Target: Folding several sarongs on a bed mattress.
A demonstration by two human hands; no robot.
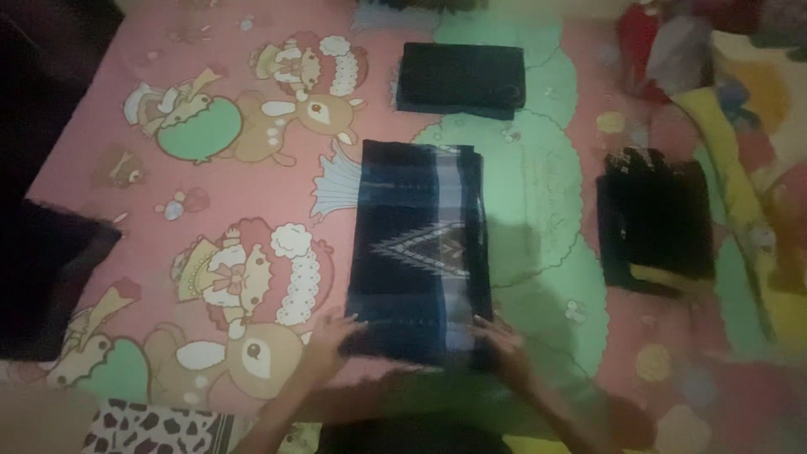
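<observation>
A dark folded cloth (418,252) with a pale zigzag pattern lies near the middle of a pink cartoon-print bedsheet (252,193), its long axis running straight away from the person. Both hands press flat, fingers spread, on its near edge: the left hand (334,335) at the near left corner, the right hand (502,346) at the near right. Two smaller folded cloths lie apart: a black one (461,78) toward the far edge, another dark one (657,220) toward the right edge.

Both forearms reach forward from the near edge, angling in toward each other. The left hand (334,335) lies palm down, fingers spread and pointing far and slightly right. The right hand (503,345) lies flat too, fingers stretched toward the far left. The hands sit level, apart.
</observation>
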